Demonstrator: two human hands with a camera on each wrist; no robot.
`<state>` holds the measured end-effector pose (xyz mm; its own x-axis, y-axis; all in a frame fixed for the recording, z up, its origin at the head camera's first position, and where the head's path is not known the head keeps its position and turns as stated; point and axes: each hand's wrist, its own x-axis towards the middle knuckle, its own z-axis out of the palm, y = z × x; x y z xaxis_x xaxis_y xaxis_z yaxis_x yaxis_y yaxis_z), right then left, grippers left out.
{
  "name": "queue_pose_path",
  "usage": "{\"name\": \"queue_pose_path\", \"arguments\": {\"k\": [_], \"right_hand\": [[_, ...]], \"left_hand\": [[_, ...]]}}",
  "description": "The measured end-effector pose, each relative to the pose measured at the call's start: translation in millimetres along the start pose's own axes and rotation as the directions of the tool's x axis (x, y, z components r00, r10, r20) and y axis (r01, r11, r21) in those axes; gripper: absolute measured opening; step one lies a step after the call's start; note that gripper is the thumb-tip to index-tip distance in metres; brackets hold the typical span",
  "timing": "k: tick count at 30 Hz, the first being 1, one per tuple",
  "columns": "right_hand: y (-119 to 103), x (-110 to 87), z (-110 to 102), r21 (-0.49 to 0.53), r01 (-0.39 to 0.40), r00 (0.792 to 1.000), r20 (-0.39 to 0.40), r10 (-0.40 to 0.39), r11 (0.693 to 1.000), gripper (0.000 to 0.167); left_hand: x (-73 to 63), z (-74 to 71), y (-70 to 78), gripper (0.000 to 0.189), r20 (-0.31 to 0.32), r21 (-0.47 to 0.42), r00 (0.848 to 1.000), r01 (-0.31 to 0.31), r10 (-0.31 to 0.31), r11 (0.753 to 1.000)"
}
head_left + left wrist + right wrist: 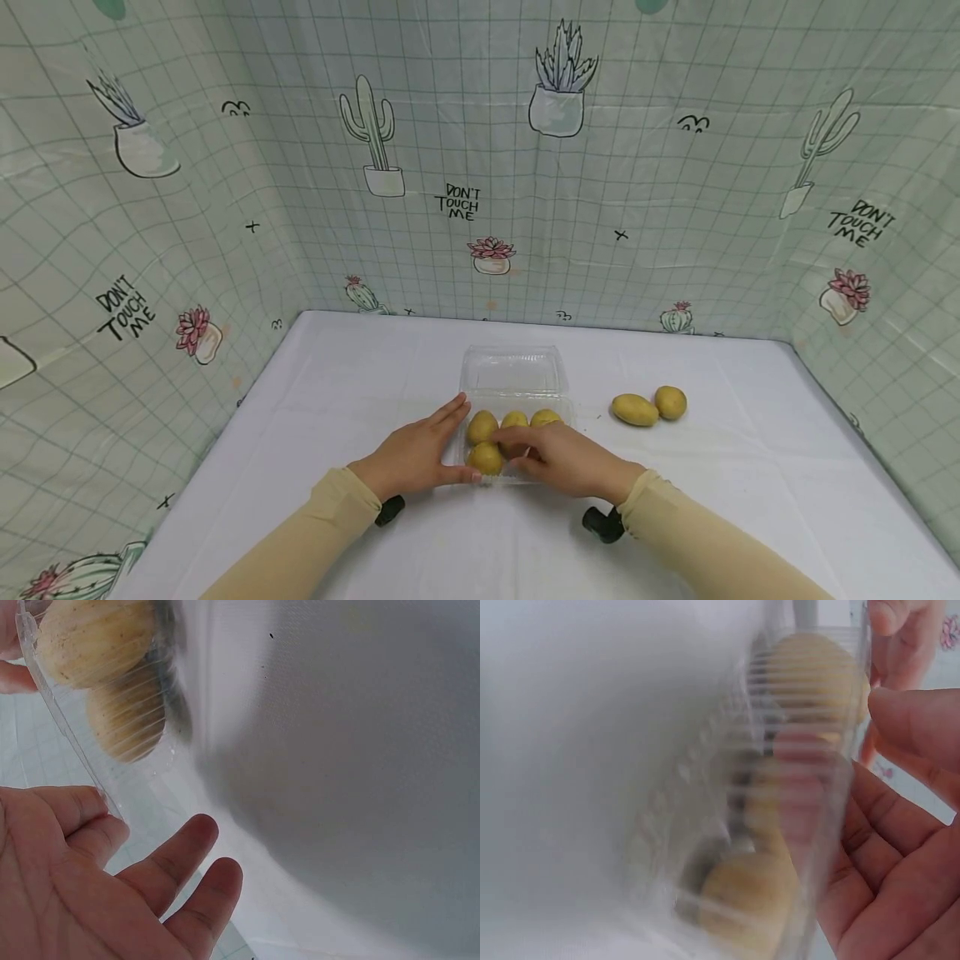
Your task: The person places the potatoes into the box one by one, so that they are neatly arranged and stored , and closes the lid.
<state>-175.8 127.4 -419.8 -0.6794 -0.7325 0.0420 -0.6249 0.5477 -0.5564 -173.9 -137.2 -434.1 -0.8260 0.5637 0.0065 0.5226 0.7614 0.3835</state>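
Two bare hands of mine are at the clear plastic container [517, 400], which stands on the white tablecloth [360, 367] in front of me. My left hand [420, 457] is spread wide along its left side, thumb by the near corner, index finger reaching toward the far end. My right hand [562, 458] comes in over the near right part, its fingers bent down inside; whether they hold a potato I cannot tell.

From above I count four potatoes [482, 427] in the container: two down the left side and two more along the back. My right hand covers the near right part, so what lies beneath it is hidden.

The left wrist view adds the ribbed wall from low down, with two potatoes behind it and two of my left fingertips [112, 829] against the plastic edge; the other two stand apart from it. The right wrist view, rather blurred, shows a finger of my right hand behind the wall and my thumb outside it.

Beyond the container its lid [513, 369] is folded back, open. To the right, apart from the box, lie a long potato [634, 409] and a rounder potato [671, 402], side by side. A black device [602, 525] shows by my right wrist, another by my left. A checked curtain [300, 167] printed with potted cacti surrounds the table.
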Motion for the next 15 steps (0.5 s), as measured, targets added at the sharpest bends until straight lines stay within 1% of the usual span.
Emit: {"name": "queue_pose_path", "arguments": {"k": [3, 9, 15], "right_hand": [[2, -4.4, -5, 0.029, 0.009, 1.0, -0.008, -0.008, 1.0, 0.041], [7, -14.0, -16, 0.07, -0.011, 0.999, -0.029, 0.013, 0.998, 0.038], [16, -24.4, -28, 0.073, -0.02, 0.996, -0.088, 0.027, 0.997, 0.037]], "left_hand": [[0.0, 0.0, 0.3, 0.102, 0.004, 0.001, 1.0, 0.002, -0.002, 1.0], [0.4, 0.3, 0.5, 0.103, 0.012, 0.008, 1.0, 0.007, -0.007, 1.0], [1.6, 1.2, -0.2, 0.103, 0.021, 0.013, 1.0, 0.016, -0.017, 1.0]]}}
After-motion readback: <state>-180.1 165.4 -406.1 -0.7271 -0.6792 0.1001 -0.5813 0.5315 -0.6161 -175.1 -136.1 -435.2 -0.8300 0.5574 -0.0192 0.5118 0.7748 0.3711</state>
